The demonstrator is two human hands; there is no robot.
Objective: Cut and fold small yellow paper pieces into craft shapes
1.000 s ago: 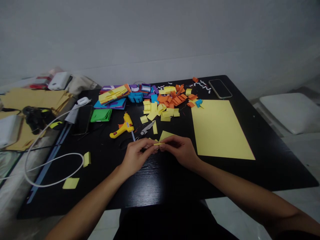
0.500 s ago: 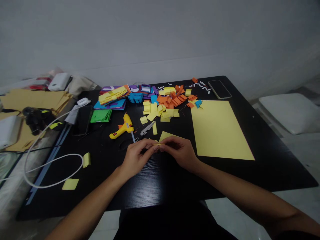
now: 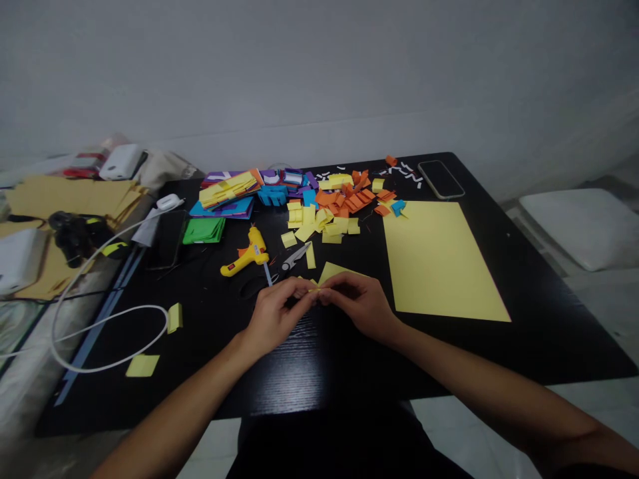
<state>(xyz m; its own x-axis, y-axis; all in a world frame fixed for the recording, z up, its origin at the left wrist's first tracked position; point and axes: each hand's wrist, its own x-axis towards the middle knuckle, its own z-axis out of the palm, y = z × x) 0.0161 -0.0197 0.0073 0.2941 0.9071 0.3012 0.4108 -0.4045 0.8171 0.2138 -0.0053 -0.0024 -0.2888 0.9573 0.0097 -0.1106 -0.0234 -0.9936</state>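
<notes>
Between my fingertips is a small yellow paper piece [image 3: 314,290], mostly covered by the fingers. My left hand [image 3: 277,311] pinches its left end, and my right hand [image 3: 360,303] pinches its right end. Just beyond them lies a larger piece of yellow paper [image 3: 335,271], partly hidden by my right hand. Scissors [image 3: 296,256] rest past my left hand, their dark handles partly behind it, beside a narrow yellow strip [image 3: 310,255]. A yellow glue gun [image 3: 249,254] lies to the left of the scissors, a glue stick poking from its rear.
Yellow paper pieces [image 3: 304,223] and orange ones [image 3: 349,197] are heaped at the back. A large yellow sheet [image 3: 442,259] lies on the right, below a phone [image 3: 440,179]. Green folded paper [image 3: 204,230] sits left of centre. A white cable [image 3: 110,367] loops over the left side.
Both hands stay together at nearly the same spot, with the fingertips closed more over the small yellow paper piece. The whole view has shifted slightly.
</notes>
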